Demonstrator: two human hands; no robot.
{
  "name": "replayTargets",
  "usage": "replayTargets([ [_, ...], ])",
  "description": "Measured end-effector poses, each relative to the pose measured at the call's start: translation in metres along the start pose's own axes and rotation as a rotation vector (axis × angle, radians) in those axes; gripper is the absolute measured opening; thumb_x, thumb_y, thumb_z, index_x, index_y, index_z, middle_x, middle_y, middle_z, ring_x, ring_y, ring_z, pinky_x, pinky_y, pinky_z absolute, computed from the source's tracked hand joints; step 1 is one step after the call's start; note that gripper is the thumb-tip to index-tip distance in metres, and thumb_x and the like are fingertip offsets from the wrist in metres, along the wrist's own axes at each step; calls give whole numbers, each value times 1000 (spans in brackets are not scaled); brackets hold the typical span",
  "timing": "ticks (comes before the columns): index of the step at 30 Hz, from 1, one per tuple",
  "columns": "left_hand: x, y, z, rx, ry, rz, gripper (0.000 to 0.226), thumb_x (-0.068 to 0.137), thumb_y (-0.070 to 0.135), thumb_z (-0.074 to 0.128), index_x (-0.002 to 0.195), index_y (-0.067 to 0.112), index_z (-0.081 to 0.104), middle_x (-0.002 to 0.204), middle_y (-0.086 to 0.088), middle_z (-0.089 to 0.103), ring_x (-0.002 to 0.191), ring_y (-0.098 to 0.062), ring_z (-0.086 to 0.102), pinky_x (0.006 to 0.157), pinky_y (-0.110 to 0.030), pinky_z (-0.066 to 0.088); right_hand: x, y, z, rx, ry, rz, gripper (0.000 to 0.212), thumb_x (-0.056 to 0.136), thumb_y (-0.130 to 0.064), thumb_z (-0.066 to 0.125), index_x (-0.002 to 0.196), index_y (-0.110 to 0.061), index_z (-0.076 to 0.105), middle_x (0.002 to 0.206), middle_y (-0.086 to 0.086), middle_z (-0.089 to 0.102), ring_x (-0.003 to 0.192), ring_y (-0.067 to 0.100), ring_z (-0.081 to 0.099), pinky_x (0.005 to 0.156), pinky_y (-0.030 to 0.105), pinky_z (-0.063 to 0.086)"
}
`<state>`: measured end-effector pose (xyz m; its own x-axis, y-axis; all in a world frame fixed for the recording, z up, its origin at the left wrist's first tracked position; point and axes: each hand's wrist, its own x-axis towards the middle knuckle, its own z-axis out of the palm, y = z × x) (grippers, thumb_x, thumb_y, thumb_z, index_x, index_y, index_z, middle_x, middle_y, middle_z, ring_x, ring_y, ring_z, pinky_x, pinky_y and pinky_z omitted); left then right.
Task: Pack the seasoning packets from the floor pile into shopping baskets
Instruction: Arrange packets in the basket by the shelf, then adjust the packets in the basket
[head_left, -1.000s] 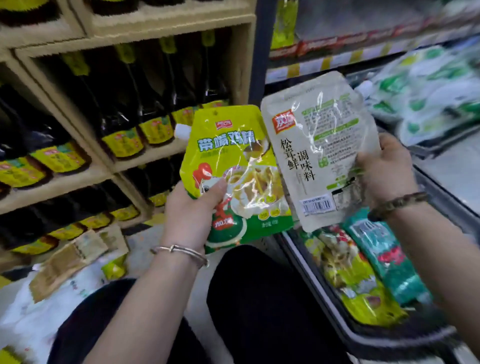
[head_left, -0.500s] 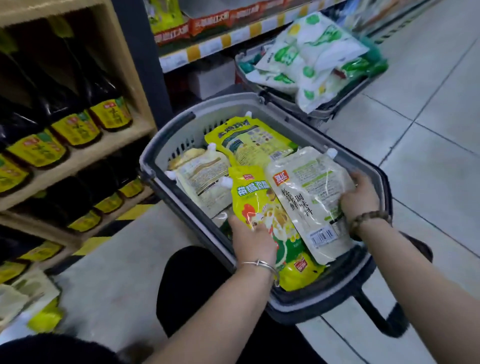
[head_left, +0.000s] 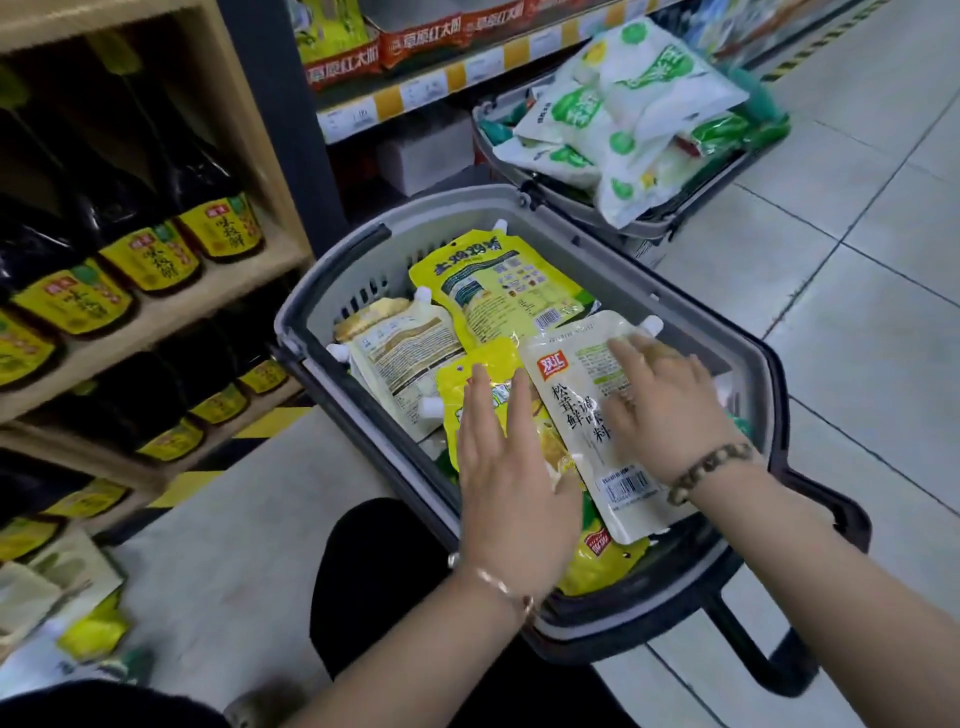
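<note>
two soft, slick pouches (head_left: 571, 374), we judge: left hand (head_left: 511, 483) and right hand (head_left: 670, 410) press them flat-fingered, gripping nothing; take edges.

A grey basket (head_left: 332, 291) stands on the floor, holding spouted seasoning packets lying flat; a white packet (head_left: 576, 395) overlaps a yellow packet (head_left: 467, 384) at its near end; a pale packet (head_left: 405, 358) and a printed yellow packet (head_left: 498, 291) lie behind; a second basket (head_left: 649, 228) beyond is heaped with white-and-green bags (head_left: 639, 104); loose packets (head_left: 78, 613) lie at lower left.
</note>
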<state>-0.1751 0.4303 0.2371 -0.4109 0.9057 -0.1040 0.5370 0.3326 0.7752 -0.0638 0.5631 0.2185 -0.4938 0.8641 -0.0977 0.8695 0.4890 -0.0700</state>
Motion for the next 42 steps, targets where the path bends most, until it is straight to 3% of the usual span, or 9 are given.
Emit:
replayTargets([
  [3, 34, -19, 10, 470, -164, 6, 89, 91, 40, 52, 149, 20, -13, 153, -9, -28, 140, -26, -28, 114, -46, -10, 6, 0, 22, -64, -118, -25, 67, 94, -54, 33, 150, -29, 7, 159, 3, 1, 146, 20, 0, 117, 45, 1],
  [8, 63, -39, 41, 736, -408, -153, 107, 83, 68, 46, 146, 14, -22, 149, -17, -34, 136, -35, -32, 107, -61, -13, 15, 10, 44, -109, -178, -58, 68, 92, -61, 16, 149, -31, -7, 157, -1, -14, 144, 19, -15, 117, 47, -5],
  [15, 65, -46, 55, 818, -414, -191, 105, 79, 78, 32, 144, 19, -26, 147, -19, -36, 136, -39, -32, 103, -65, -16, 18, 11, 60, -119, -127, -105, 81, 75, -67, -8, 148, -32, -14, 154, -5, -23, 135, 13, -29, 111, 47, -15],
  [21, 67, -43, 52, 796, -451, -208, 104, 80, 78, 32, 143, 22, -28, 145, -19, -39, 134, -39, -34, 103, -65, -17, 21, 9, 61, -119, -153, -113, 80, 75, -68, -9, 146, -31, -18, 145, -7, -33, 134, 13, -32, 110, 48, -18],
  [26, 65, -40, 37, 675, -443, -153, 94, 89, 58, 44, 147, 21, -21, 150, -14, -32, 140, -35, -24, 110, -58, -10, 22, 6, 49, -138, -226, -109, 76, 91, -65, 20, 148, -29, -14, 155, 0, -22, 142, 21, -22, 114, 51, -10],
  [29, 59, -41, 23, 602, -333, -52, 81, 94, 40, 44, 149, 19, -11, 155, -11, -21, 145, -30, -9, 116, -50, 1, 26, -4, 38, -97, -230, -88, 79, 89, -64, 32, 150, -27, -2, 158, 1, -11, 145, 22, -12, 116, 50, -4],
  [32, 52, -44, 2, 537, -207, -9, 73, 95, 38, 43, 150, 21, -1, 158, -7, -9, 145, -24, -1, 116, -46, 4, 25, -24, 28, -57, -156, -106, 71, 91, -54, 38, 150, -26, 11, 159, 2, -2, 146, 21, -3, 118, 46, -1],
  [39, 26, -67, -94, 374, 144, -144, 63, 92, 38, 48, 146, 25, 20, 158, -2, 1, 144, -22, 10, 113, -35, 17, 25, -118, 6, 36, -15, -423, 62, 89, -42, 52, 144, -19, 34, 153, 7, 28, 142, 24, 23, 116, 44, 11],
  [42, 4, -90, -143, 354, 291, -225, 60, 90, 38, 51, 144, 24, 28, 157, -3, 11, 142, -22, 18, 113, -35, 22, 24, -185, 3, 43, 92, -611, 58, 76, -44, 51, 126, -13, 58, 129, 12, 58, 117, 31, 56, 102, 49, 38],
])
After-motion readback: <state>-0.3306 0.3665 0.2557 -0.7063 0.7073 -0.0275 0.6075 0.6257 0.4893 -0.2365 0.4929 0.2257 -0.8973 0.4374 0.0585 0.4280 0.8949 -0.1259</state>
